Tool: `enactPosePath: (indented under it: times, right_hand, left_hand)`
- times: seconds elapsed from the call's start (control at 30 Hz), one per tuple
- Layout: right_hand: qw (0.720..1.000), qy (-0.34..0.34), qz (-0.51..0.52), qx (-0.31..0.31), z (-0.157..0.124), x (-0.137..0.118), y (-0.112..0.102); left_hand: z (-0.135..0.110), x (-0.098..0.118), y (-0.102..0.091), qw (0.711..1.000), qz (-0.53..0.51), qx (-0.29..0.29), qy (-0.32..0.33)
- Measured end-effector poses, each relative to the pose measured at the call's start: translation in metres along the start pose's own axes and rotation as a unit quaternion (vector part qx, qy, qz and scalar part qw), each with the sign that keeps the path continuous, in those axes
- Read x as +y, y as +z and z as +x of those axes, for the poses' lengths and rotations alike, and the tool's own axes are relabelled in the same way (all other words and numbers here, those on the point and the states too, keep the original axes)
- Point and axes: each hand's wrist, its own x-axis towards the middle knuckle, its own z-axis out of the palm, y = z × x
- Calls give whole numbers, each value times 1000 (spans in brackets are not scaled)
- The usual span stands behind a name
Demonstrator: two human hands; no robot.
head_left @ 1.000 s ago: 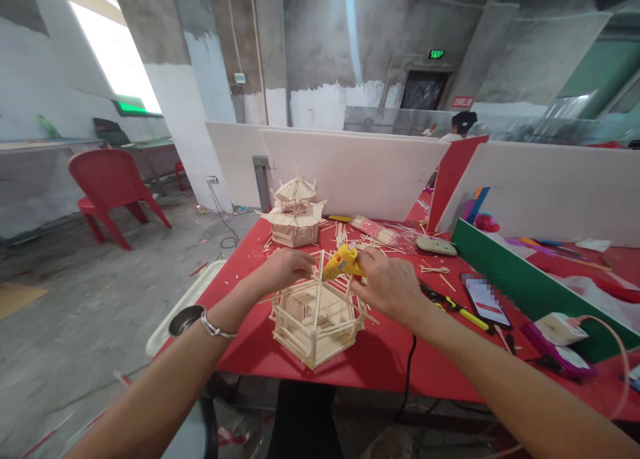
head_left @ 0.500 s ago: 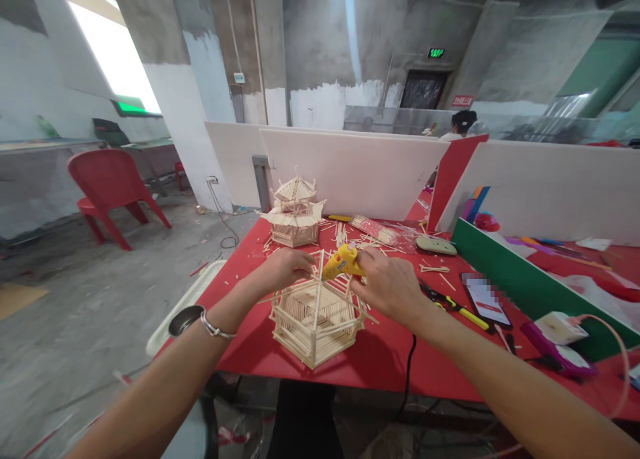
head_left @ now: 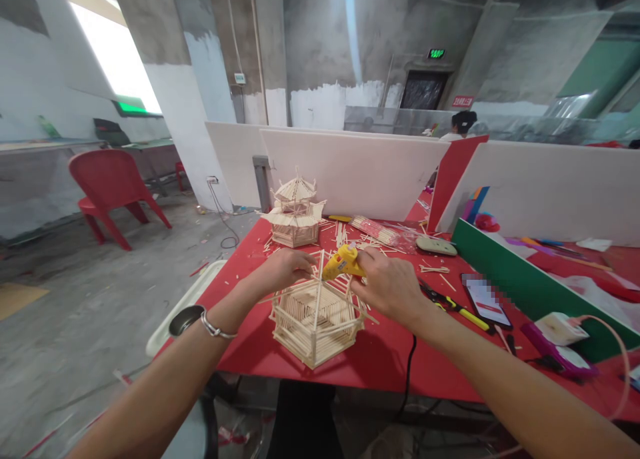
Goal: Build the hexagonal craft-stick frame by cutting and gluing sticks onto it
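Observation:
A yellow hot glue gun [head_left: 345, 262] is gripped in my right hand [head_left: 387, 282], its nozzle pointing left at the upper end of an upright stick. My left hand [head_left: 287, 271] is closed in a pinch on a thin wooden stick [head_left: 321, 262] beside the nozzle; the exact grip is partly hidden by the fingers. Below both hands stands a six-sided open frame [head_left: 315, 332] built of pale wooden sticks, with a slatted floor. Farther back, a stick pagoda model [head_left: 295, 212] with two tiers of roof stands upright on the red table [head_left: 240, 342].
Loose sticks and a bagged bundle of sticks [head_left: 375, 230] lie behind my hands. On the right are yellow-black pliers [head_left: 465, 312], a phone [head_left: 486, 300], a grey-green case [head_left: 436, 246] and a green divider [head_left: 530, 272]. A metal bowl [head_left: 186, 320] sits at the left edge.

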Motion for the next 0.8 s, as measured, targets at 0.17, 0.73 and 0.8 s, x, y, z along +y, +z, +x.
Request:
enactPosePath:
  times: [0.17,0.73,0.8]
  right_hand:
    - [1000,0,-1,5,0,1,2]
    - [1000,-1,4,7,0,2,2]
    - [1000,0,4,4,0,2,2]
  left_hand:
    - [0,-1,0,1000,1,1,-5]
    - [-6,-2,-4,1000,-8,-7,-19]
    - [-10,3,-12,1000,-12,14,-3]
